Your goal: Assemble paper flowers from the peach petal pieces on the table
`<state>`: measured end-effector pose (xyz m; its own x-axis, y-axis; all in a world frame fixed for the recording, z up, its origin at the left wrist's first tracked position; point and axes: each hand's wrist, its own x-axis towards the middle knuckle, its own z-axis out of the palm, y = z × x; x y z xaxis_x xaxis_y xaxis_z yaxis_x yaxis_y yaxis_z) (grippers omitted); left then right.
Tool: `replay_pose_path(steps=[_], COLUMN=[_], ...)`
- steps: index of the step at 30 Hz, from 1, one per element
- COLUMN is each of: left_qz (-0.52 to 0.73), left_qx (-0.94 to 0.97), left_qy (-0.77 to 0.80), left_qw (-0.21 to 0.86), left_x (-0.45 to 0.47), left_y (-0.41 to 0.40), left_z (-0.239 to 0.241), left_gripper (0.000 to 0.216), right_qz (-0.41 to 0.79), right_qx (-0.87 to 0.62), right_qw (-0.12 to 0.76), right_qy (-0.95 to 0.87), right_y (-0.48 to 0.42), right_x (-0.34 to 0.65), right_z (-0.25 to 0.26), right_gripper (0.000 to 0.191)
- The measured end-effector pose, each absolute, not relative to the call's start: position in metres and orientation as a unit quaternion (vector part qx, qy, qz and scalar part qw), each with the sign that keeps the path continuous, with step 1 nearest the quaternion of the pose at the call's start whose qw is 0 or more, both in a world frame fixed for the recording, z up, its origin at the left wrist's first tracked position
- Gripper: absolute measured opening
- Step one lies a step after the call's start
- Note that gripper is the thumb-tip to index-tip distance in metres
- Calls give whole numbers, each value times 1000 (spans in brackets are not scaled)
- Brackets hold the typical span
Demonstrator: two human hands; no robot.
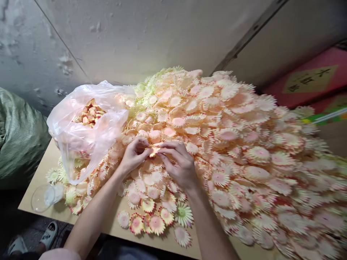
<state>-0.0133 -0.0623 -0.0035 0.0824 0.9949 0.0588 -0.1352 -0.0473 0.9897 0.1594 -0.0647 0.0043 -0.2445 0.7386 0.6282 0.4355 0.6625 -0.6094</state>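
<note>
Between my two hands is a small artificial flower piece (154, 151), cream-yellow with reddish petal tips. My left hand (136, 153) pinches its left side with thumb and forefinger. From the right, the fingertips of my right hand (179, 162) close on the same piece. Both hands are just above a big pile of flower-shaped petal discs (206, 108), mostly pale pink and cream with some greenish ones. A few loose petal discs (156, 224) lie on the table between my forearms. Left of my hands, a clear plastic bag (108, 112) holds smaller red-and-yellow flower pieces (89, 115).
A clear plastic cup (45, 198) lies on its side near the left edge of the wooden table (110, 220). A green sack (21, 141) stands at the left. Red boxes (306, 77) sit at the back right, and a grey wall (151, 39) rises behind the pile.
</note>
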Motion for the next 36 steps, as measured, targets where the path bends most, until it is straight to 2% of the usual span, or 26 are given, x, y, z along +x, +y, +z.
replay_pose_path(steps=[5, 14, 21, 29, 32, 36], left_qz=[551, 573, 572, 590, 590, 584], left_qx=[461, 403, 409, 357, 336, 335], left_qy=[437, 407, 383, 377, 363, 353], left_qw=[541, 586, 599, 619, 639, 650], left_x=[-17, -18, -17, -17, -17, -18], left_y=[-62, -60, -59, -61, -61, -60], left_z=[-4, -6, -5, -6, -10, -10], left_gripper=[38, 32, 34, 39, 39, 38], right_qz=[164, 184, 173, 85, 102, 153], right_qx=[-305, -267, -286, -227, -226, -300], right_qw=[479, 488, 571, 445, 449, 475], right_qy=[-807, -810, -750, -862, -858, -813], right_y=[-72, -81, -81, -92, -91, -84], right_x=[153, 149, 139, 141, 140, 141], right_z=[7, 14, 12, 22, 21, 25], right_gripper=[22, 34, 30, 46, 44, 32])
